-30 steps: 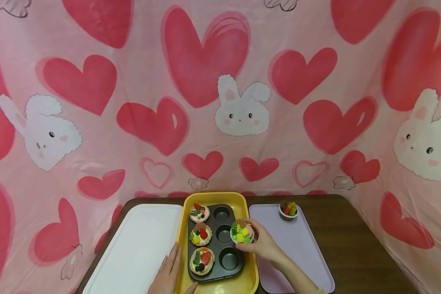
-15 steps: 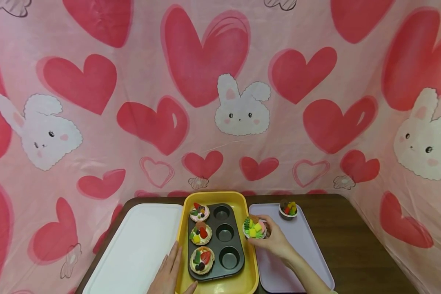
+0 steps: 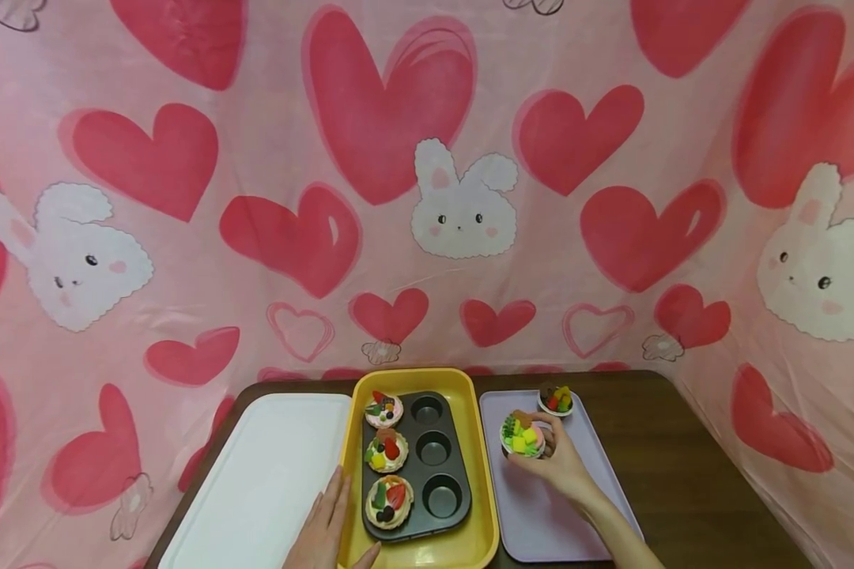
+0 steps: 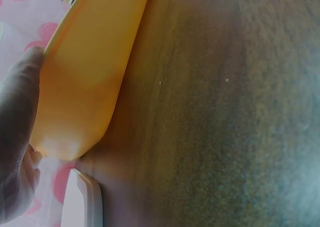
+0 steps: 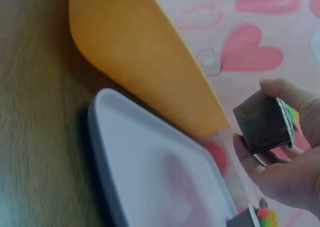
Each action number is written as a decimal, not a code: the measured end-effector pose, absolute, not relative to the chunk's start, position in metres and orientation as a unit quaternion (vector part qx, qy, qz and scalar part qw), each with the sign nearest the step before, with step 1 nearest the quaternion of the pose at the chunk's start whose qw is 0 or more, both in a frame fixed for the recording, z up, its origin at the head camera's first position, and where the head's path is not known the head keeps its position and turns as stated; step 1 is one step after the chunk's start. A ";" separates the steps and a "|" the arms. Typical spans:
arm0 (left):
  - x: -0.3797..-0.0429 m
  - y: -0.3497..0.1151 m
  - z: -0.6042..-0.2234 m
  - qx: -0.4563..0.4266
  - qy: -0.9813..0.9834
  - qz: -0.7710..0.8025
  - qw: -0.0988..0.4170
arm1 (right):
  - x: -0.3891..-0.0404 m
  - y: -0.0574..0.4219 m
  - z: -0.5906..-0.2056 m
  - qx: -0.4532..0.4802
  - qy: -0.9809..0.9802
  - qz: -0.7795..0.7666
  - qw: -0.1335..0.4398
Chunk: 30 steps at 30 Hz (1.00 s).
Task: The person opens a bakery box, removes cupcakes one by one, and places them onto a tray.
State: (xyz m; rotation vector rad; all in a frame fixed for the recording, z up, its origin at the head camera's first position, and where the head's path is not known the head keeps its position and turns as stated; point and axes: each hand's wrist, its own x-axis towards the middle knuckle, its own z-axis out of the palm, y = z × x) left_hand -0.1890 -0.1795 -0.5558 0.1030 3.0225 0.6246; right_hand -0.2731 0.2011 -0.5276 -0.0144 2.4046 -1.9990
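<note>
My right hand (image 3: 558, 458) grips a toy cupcake (image 3: 523, 436) topped with yellow cubes, green leaves and a pink piece. In the right wrist view its dark cup (image 5: 265, 121) sits between thumb and fingers, raised over the lilac tray (image 3: 541, 514). My left hand (image 3: 323, 521) rests on the left rim of the yellow tray (image 3: 485, 506), fingers straight and thumb over the near side. Inside that tray lies a dark muffin pan (image 3: 427, 518). Its left column bears several fruit-topped tarts (image 3: 388, 502); the right column's cups are bare.
Another toy cupcake (image 3: 557, 400) with a dark top and red and yellow bits stands at the far right of the lilac tray. A white tray (image 3: 263, 474) lies left of the yellow one. Behind the brown table (image 3: 690, 474) hangs a pink heart-print cloth (image 3: 470, 300).
My right hand has carried the cupcake rightward from above the pan's right column, past the yellow rim, to over the lilac tray. The left hand stays put; the head view shifted slightly.
</note>
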 end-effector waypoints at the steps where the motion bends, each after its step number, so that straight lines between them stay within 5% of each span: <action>1: -0.189 -0.180 -0.556 0.031 0.978 0.202 0.026 | -0.273 0.203 -0.529 0.000 0.769 -0.639 0.005; 30: -0.189 -0.178 -0.559 0.035 0.980 0.196 0.014 | -0.280 0.270 -0.572 0.059 0.855 -0.512 -0.055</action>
